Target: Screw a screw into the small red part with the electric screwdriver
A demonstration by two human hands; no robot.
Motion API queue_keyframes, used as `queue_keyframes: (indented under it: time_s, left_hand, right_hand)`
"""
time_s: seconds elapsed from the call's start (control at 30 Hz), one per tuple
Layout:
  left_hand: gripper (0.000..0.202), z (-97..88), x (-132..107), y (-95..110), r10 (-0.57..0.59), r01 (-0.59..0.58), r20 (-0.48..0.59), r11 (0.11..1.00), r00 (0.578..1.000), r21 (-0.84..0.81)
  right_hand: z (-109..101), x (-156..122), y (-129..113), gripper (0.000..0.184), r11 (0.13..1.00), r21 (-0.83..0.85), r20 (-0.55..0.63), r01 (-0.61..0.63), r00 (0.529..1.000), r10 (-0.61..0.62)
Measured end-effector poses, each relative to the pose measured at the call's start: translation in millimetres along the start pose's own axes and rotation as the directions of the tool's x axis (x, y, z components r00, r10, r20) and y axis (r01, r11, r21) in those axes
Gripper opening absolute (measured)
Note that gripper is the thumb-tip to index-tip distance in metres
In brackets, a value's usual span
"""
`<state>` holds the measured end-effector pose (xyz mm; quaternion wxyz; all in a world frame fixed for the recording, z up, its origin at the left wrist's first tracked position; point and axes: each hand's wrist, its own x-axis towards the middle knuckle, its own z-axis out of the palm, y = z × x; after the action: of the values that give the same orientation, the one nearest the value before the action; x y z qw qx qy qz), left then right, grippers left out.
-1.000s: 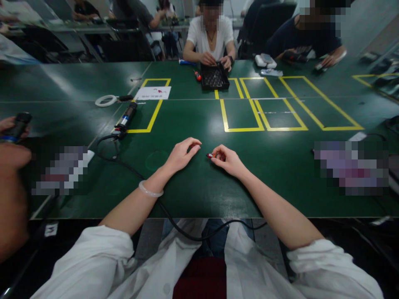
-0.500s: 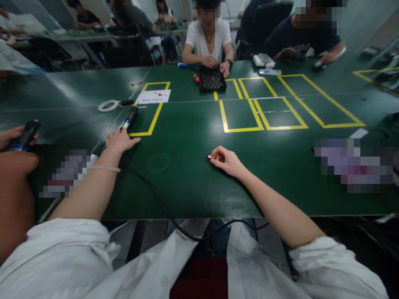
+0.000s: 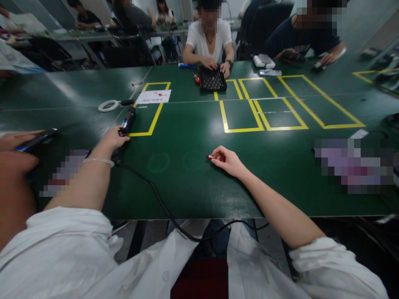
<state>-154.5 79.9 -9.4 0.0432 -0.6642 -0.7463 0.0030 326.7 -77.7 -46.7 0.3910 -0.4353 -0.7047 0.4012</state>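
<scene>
My left hand [image 3: 112, 139] reaches out to the left and its fingers close on the near end of a black electric screwdriver [image 3: 127, 119] that lies on the green table [image 3: 187, 182]. The tool's black cable [image 3: 156, 199] runs from it back over the table's front edge. My right hand [image 3: 227, 160] rests on the table near the middle and pinches a small red-tipped part [image 3: 210, 156] between thumb and fingers. I wear a white coat and a pale bracelet [image 3: 98, 161] on the left wrist.
Yellow tape boxes [image 3: 249, 112] mark the table. A white ring [image 3: 107, 105], a paper sheet [image 3: 153, 96] and a black tray [image 3: 212, 79] lie farther off. A person in white sits across at the tray. Another person's hand [image 3: 15, 143] holds a dark tool at left.
My left hand swung from beside the right hand out to the left and has closed on the screwdriver's end. The right hand stayed put with the small part.
</scene>
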Motion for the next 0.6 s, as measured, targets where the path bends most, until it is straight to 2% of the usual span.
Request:
queue_keyframes:
  time_s: [0.1, 0.2, 0.37, 0.6]
  left_hand:
    - [0.059, -4.6, -12, 19, -0.107, 0.108, 0.023, 0.994, 0.994, -0.034]
    - [0.069, -8.6, -32, 50, -0.127, 0.126, 0.000, 0.989, 0.992, -0.078]
    - [0.066, -13.0, -71, 106, -0.036, 0.031, -0.049, 0.995, 0.998, -0.097]
    - [0.066, -23.9, -130, 192, 0.200, -0.206, -0.085, 0.976, 0.976, -0.071]
  right_hand:
    - [0, 1, 1, 0.016, 1.000, -0.007, 0.000, -0.007, 1.000, 0.007]
    - [1, 1, 1, 0.016, 1.000, -0.010, -0.005, -0.016, 1.000, 0.016]
    - [1, 2, 3, 0.015, 1.000, -0.018, -0.020, -0.015, 1.000, 0.015]
    - [1, 2, 7, 0.015, 1.000, -0.027, -0.019, 0.001, 1.000, -0.002]
